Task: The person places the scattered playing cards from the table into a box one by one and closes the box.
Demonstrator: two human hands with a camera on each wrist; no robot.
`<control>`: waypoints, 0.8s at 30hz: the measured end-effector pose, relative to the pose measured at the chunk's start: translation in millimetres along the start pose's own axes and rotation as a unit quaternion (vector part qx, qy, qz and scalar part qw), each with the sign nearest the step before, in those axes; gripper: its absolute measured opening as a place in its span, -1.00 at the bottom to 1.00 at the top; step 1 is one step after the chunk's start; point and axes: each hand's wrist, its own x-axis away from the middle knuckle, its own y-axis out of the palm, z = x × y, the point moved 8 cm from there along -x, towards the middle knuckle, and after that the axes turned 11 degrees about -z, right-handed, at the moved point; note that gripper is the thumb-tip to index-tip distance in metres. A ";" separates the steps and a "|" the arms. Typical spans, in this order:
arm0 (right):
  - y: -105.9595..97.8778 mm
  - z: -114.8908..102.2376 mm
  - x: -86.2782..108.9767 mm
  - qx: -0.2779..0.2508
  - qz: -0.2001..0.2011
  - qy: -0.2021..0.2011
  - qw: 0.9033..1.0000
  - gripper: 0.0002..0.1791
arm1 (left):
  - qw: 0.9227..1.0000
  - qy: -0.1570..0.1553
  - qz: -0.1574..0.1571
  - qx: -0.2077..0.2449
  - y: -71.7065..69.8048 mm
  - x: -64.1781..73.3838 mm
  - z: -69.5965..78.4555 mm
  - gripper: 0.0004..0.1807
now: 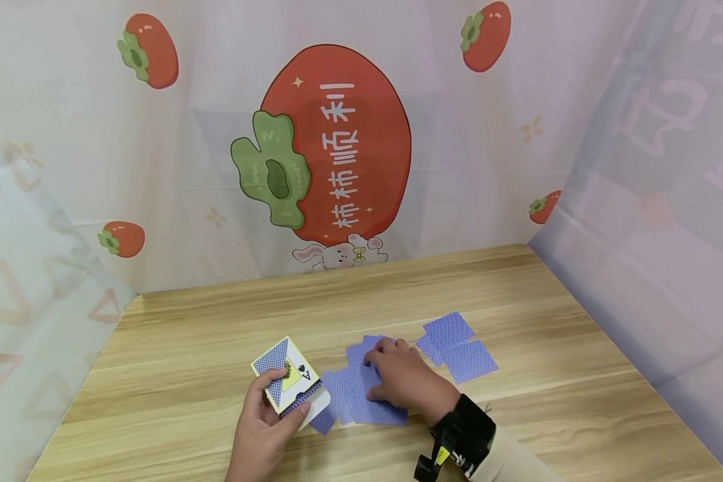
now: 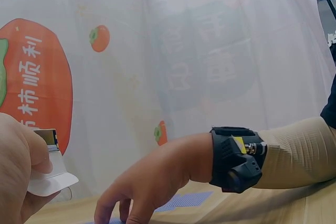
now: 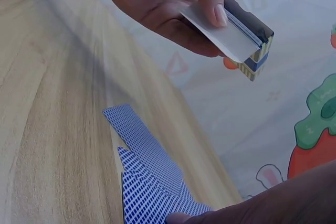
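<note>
My left hand [image 1: 262, 422] grips a playing-card box [image 1: 272, 367] with an ace printed on its face. The box is tilted, its white flap [image 1: 319, 404] hangs open toward me, and card edges [image 3: 240, 26] show inside the mouth. Over a spread of blue-backed playing cards [image 1: 361, 410] lies my right hand [image 1: 406, 378]. Its fingertips and thumb touch the cards, spaced apart, with the fingers loosely bent. These cards overlap face down on the table. In the right wrist view only a bit of the right thumb [image 3: 184, 217] shows on them.
A smaller group of blue-backed cards [image 1: 470, 361] lies to the right, beyond my right wrist. Under everything is a wood-grain table [image 1: 193, 348]. A printed cloth [image 1: 205, 80] with persimmons hangs behind it, and more cloth [image 1: 657, 268] walls the sides.
</note>
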 end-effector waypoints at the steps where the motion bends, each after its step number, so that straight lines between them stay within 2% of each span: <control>1: -0.5 -1.8 0.4 0.002 0.000 -0.003 1.000 -0.47 | 1.000 0.001 -0.001 0.000 0.0 0.0 0.1 -0.28; 11: 4.7 -15.2 1.0 0.018 -0.015 -0.036 0.999 -0.60 | 1.000 -0.007 -0.001 0.005 -0.8 0.7 -1.0 -0.28; 20: 17.8 -27.0 -3.9 0.026 0.027 -0.046 0.998 -0.33 | 1.000 -0.014 0.001 0.010 -1.4 0.6 -1.9 -0.28; 24: 22.5 -33.7 -2.9 0.030 0.029 -0.061 0.997 -0.31 | 1.000 -0.013 0.000 0.006 -1.0 0.4 -1.5 -0.28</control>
